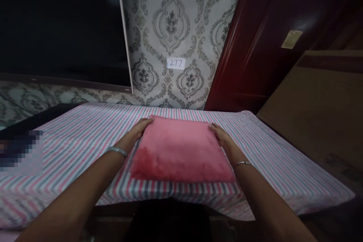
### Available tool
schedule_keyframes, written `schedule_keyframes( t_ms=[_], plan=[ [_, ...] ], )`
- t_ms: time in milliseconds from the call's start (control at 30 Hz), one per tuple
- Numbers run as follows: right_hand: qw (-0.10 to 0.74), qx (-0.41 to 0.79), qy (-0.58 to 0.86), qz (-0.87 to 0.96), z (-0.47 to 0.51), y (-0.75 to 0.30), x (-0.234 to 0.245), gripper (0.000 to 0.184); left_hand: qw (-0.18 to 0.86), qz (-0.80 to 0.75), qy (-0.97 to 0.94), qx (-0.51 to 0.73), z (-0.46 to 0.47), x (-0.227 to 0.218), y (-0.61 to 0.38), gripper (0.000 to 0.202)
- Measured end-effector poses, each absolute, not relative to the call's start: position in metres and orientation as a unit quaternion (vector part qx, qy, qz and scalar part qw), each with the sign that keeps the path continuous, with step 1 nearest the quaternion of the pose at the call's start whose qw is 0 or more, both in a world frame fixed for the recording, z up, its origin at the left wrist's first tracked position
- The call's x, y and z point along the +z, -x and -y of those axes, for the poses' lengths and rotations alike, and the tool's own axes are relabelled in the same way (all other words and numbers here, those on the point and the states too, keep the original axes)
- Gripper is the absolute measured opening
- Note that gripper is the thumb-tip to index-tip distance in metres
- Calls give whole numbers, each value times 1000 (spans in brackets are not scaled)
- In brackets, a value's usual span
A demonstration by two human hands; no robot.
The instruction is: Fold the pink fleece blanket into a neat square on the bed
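A flat, square pink plush cushion (pixel 183 147) lies on a table with a striped cloth (pixel 93 136). Its near left corner looks a deeper red than the rest. My left hand (pixel 141 127) grips the far left corner, fingers closed on the edge. At the far right corner my right hand (pixel 219 134) holds the cushion in the same way, thumb side over the top. The undersides of both hands and the fingers below the cushion are hidden.
A large dark screen (pixel 62 26) hangs on the patterned wall at the left. Behind the table a paper label marked 277 (pixel 176 63) is stuck to the wallpaper. A big cardboard box (pixel 317 109) stands against the table's right side, near dark red wood panelling (pixel 241 53).
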State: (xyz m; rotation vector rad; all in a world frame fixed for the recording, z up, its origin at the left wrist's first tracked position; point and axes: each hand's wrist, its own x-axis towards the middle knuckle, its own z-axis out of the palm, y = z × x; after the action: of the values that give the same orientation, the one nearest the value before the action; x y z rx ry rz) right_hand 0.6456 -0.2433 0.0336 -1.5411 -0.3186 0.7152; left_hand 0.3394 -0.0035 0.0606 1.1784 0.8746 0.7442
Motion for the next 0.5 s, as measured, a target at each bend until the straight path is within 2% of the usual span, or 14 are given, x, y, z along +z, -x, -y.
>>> schedule_keyframes(
  t_ms=[167,367,500],
  plan=[
    [640,266,701,168,230,-650,27,74,639,-405,-573,316,-12,70,-361,58],
    [666,211,693,180,218,-664,27,67,645,-348,-583,351,-24,78,-370,67],
    [654,209,711,154,211,-665,16,63,636,-378,-591,322,-29,65,-370,53]
  ],
)
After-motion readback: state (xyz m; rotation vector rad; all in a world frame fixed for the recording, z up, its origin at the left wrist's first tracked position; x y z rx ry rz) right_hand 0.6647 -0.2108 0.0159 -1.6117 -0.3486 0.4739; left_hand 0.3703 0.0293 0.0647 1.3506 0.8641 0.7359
